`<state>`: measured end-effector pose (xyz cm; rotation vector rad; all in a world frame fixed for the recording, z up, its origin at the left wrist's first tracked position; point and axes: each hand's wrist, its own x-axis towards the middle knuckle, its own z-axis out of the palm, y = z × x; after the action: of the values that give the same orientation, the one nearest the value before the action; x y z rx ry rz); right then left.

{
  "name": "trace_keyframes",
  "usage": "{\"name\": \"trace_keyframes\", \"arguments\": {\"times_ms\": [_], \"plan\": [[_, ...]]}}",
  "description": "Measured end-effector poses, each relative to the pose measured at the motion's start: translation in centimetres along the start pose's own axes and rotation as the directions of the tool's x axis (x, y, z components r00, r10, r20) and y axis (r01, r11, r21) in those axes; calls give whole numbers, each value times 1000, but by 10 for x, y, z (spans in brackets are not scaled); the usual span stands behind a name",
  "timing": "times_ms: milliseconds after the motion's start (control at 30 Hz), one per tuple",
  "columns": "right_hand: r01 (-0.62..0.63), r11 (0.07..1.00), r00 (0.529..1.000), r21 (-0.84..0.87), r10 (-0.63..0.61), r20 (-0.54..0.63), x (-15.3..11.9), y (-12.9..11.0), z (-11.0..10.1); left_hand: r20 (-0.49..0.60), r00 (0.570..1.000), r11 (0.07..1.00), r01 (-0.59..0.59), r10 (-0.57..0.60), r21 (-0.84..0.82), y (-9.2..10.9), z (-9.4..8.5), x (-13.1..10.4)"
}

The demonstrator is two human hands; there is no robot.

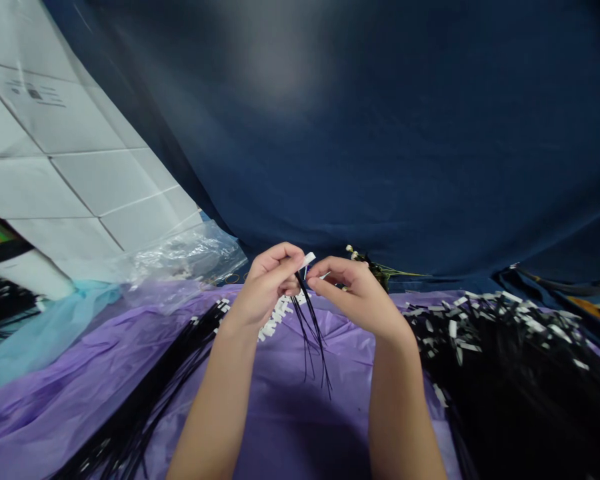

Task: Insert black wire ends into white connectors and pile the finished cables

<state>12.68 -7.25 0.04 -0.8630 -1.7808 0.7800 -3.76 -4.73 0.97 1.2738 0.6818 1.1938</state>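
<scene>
Near the middle, my left hand [275, 277] is closed, pinching a few thin black strands [313, 320] that hang down over the purple sheet [300, 427]. A white tag [309, 259] sticks out at its fingertips. Just to the right is my right hand [347, 283], with thumb and fingertips close together near the strands; whether anything is between them is too small to tell. Small white tags [276, 320] lie on the sheet behind my left hand.
Black strands with white ends lie in a bundle [150, 393] at left and a large pile [520, 380] at right. Clear plastic [190, 253], a light blue cloth [55, 333] and white boxes [80, 153] are at left. A dark blue cloth [380, 147] hangs behind.
</scene>
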Motion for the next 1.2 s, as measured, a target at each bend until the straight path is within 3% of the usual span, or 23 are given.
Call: {"name": "trace_keyframes", "arguments": {"times_ms": [233, 500, 733, 900, 1000, 1100, 1200], "plan": [[13, 1000, 1000, 26, -13, -2, 4, -5, 8, 35, 999, 1000, -14, 13, 24, -1, -2, 1], [61, 996, 998, -69, -62, -21, 5, -5, 14, 79, 997, 999, 2, -5, 40, -1, -5, 2], [-11, 995, 999, -96, 14, 29, 6, -4, 16, 89, 996, 999, -2, -1, 38, -1, -11, 3], [-27, 997, 994, -75, 34, 100, 4, -2, 12, 58, 998, 998, 14, -18, 66, -1, -13, 3], [-56, 993, 991, -104, 68, 116, 2, 7, 3, -20, 1000, 998, 4, -3, 60, 2, -17, 4], [-112, 937, 993, -330, 118, -4, 0, 17, -6, -94, 996, 999, -2, 8, 54, 5, -22, 5], [-202, 756, 965, -623, 44, -259, 2, 24, -7, -118, 993, 998, 13, -5, 63, 5, -21, 5]]}}
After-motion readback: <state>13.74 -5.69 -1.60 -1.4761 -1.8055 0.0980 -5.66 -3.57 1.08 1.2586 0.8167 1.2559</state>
